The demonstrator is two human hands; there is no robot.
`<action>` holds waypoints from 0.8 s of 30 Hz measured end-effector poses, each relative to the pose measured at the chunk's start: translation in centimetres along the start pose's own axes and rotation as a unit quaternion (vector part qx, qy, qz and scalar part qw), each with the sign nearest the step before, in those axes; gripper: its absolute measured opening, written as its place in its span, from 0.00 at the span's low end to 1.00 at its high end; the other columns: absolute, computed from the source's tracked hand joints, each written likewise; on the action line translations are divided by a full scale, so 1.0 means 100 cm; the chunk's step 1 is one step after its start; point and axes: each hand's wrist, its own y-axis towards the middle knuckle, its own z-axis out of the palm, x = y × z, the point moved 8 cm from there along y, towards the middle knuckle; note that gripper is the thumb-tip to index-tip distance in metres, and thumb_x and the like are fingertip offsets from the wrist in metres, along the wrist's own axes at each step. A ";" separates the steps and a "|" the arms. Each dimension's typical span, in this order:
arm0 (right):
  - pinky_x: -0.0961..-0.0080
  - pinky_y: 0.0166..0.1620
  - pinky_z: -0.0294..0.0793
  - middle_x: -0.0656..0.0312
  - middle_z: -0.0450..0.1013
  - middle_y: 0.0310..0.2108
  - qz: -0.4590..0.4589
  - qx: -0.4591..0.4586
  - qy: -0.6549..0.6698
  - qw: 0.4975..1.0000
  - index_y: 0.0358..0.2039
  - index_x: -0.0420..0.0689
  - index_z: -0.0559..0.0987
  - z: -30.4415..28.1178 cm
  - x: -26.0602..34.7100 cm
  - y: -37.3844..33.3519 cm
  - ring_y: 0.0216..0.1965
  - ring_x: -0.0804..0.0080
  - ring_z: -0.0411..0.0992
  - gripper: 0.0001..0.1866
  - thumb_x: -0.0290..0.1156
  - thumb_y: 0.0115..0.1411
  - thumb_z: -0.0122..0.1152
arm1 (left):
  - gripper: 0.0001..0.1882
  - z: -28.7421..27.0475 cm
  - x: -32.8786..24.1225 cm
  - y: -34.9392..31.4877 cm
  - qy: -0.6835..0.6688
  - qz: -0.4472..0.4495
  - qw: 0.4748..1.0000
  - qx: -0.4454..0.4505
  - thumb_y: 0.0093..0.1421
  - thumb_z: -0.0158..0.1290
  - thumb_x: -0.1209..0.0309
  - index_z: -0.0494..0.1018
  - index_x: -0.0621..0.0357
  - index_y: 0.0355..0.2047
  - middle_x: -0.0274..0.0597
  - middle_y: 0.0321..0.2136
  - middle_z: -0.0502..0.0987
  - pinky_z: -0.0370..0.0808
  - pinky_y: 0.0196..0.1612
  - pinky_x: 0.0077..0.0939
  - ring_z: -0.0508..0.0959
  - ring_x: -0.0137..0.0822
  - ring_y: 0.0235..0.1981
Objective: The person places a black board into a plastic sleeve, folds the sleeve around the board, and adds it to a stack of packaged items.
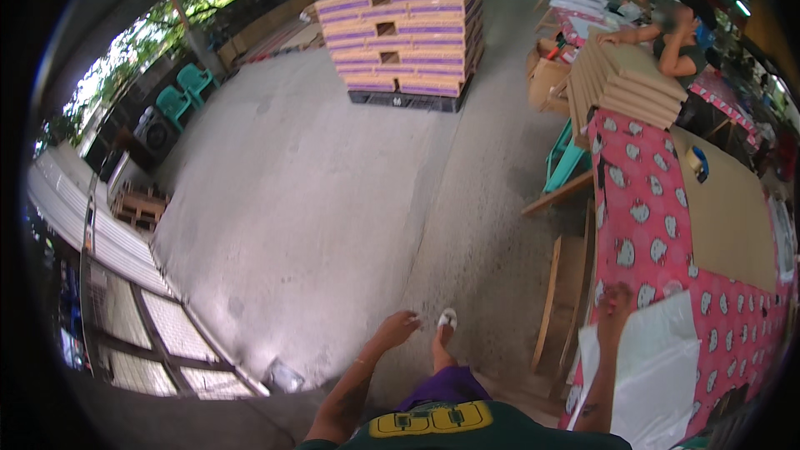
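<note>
My left hand [398,329] hangs in the air over the concrete floor, its fingers loosely apart with nothing visible in them. My right hand [615,302] is over the near left part of a table covered with pink patterned cloth [637,208]. Its fingers look slightly curled and apart, though blurred, and I see nothing held; whether it touches the cloth I cannot tell. Beside my right forearm lies a white plastic sheet [654,367]. Farther along the table is a flat brown cardboard sheet [729,225] with a tape dispenser [697,164] on it.
Stacked flat cardboard boxes [621,83] sit at the table's far end, where another person [687,42] leans. A loaded black pallet [408,102] bears tall stacked cartons [408,33] ahead. Green chairs [173,104] stand left; a wooden board [557,300] leans beside the table.
</note>
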 end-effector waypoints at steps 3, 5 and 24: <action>0.74 0.40 0.72 0.58 0.67 0.44 -0.031 0.020 -0.058 0.998 0.42 0.43 0.74 0.119 -0.010 0.062 0.41 0.68 0.70 0.12 0.23 0.55 0.54 | 0.19 -0.055 0.135 0.035 -0.143 -0.215 0.958 -0.121 0.57 0.51 0.60 0.75 0.63 0.40 0.51 0.34 0.79 0.74 0.41 0.36 0.78 0.45 0.37; 0.73 0.42 0.73 0.58 0.68 0.45 0.033 0.118 0.003 0.992 0.41 0.43 0.75 0.206 0.007 0.103 0.42 0.68 0.71 0.11 0.27 0.57 0.54 | 0.20 -0.078 0.231 0.002 -0.221 -0.436 0.862 -0.136 0.55 0.50 0.57 0.74 0.64 0.37 0.45 0.24 0.76 0.72 0.27 0.38 0.76 0.38 0.24; 0.63 0.37 0.70 0.59 0.68 0.29 0.731 0.036 0.209 0.648 0.38 0.45 0.74 0.568 -0.206 0.315 0.30 0.66 0.67 0.13 0.35 0.54 0.58 | 0.15 -0.350 0.280 0.813 -0.174 -0.271 0.945 -0.057 0.60 0.45 0.62 0.69 0.60 0.41 0.37 0.26 0.72 0.67 0.19 0.27 0.71 0.31 0.24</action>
